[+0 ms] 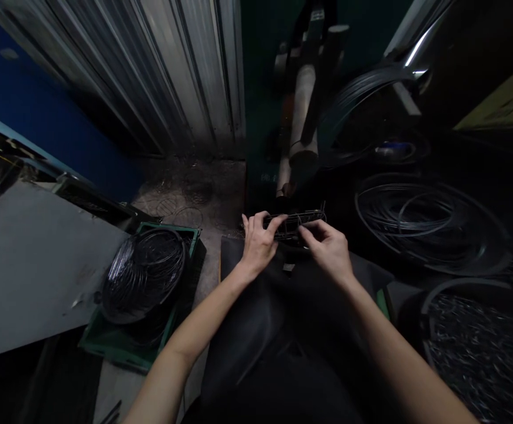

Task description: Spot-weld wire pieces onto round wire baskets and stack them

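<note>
Between my hands is a small dark wire frame (291, 224), made of thin bars with upright ends at its right. My left hand (260, 238) is closed around its left end, thumb and fingers pinching the bars. With thumb and fingertips, my right hand (327, 244) pinches the right part of the same frame. Just beyond it hangs a machine with a pale cylindrical bar (304, 112), its lower end close above the wire frame. A dark apron or cloth (278, 330) covers my lap below. The fine parts of the frame are dim.
At left, a green crate (106, 347) holds black wire rings (145, 277), beside a grey panel (39, 265). On the right lie a basin of wire hoops (415, 218) and a tub of small metal pieces (481, 341). Corrugated metal sheeting (185, 70) stands behind.
</note>
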